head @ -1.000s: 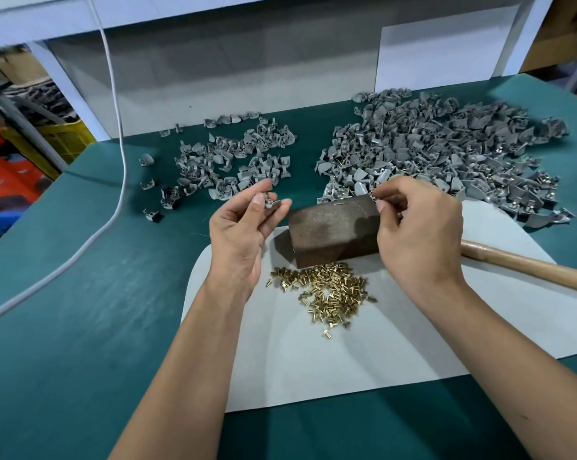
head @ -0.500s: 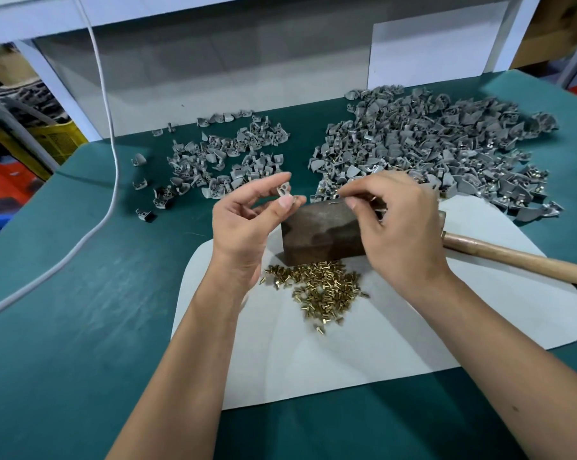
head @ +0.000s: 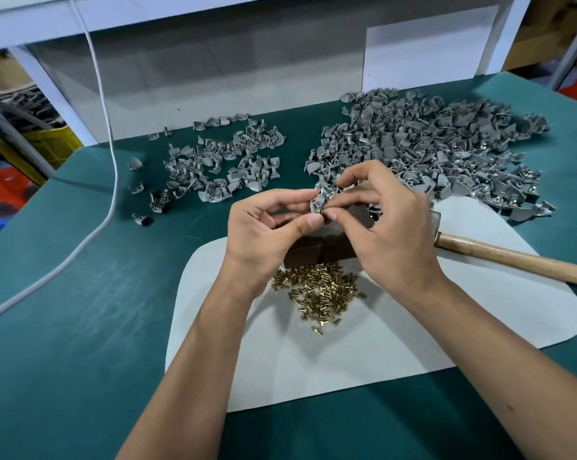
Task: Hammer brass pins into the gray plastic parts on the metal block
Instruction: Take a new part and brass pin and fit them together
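Gray plastic part point(head: 321, 201): held up in the air between both hands, above the metal block and not touching it.
Left hand point(head: 267, 230): thumb and fingertips pinch the left side of the gray plastic part; the other fingers curl loosely.
Right hand point(head: 385, 227): thumb and forefinger pinch the same part from the right at its lower edge, where something small and dark sits; whether that is a pin cannot be told.
Metal block point(head: 317, 252): dark brown, resting on the white mat directly below the hands, mostly hidden by them.
Brass pins point(head: 317, 290): a loose heap on the mat just in front of the block, with a few strays nearer the person.
White mat point(head: 363, 353): a rounded sheet lying flat on the desk.
Hammer point(head: 513, 257): lies on the mat to the right, wooden handle pointing right, its head near the right hand.
Large gray pile point(head: 430, 147): many gray parts spread behind the block and to the right, some showing brass.
Small gray pile point(head: 220, 164): a thinner scatter of gray parts at the back left.
Desk point(head: 81, 327): covered in teal.
White cable point(head: 111, 161): runs down across the left of the desk.
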{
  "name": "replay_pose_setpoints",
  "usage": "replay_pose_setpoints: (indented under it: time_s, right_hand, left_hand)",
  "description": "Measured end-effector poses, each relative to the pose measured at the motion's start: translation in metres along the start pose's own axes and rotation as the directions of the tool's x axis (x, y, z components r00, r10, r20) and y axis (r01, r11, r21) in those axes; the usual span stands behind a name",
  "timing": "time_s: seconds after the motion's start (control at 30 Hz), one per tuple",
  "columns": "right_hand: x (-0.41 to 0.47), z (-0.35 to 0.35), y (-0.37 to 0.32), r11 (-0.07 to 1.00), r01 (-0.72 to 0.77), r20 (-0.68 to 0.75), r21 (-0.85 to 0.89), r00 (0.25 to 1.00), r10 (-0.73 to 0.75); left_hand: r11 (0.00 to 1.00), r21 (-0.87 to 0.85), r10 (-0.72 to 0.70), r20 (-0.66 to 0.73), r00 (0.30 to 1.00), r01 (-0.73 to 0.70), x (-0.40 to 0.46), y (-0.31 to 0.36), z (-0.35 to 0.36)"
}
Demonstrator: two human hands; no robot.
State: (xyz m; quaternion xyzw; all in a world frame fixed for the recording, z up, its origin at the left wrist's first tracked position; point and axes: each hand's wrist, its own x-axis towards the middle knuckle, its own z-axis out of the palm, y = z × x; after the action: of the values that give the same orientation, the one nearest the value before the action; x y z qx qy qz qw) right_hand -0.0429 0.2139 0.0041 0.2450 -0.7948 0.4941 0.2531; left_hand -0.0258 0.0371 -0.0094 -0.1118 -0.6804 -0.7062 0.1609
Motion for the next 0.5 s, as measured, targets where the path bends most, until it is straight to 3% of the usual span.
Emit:
replay_pose_setpoints:
  time_s: [0.5]
  right_hand:
    - [-0.004, 0.002, -0.003, 0.998, 0.054, -0.009, -0.036, 0.998, -0.055]
  left_hand:
    - [0.995, -0.087, -0.041, -0.037, 0.998, 0.038, -0.003, 0.001, 0.011]
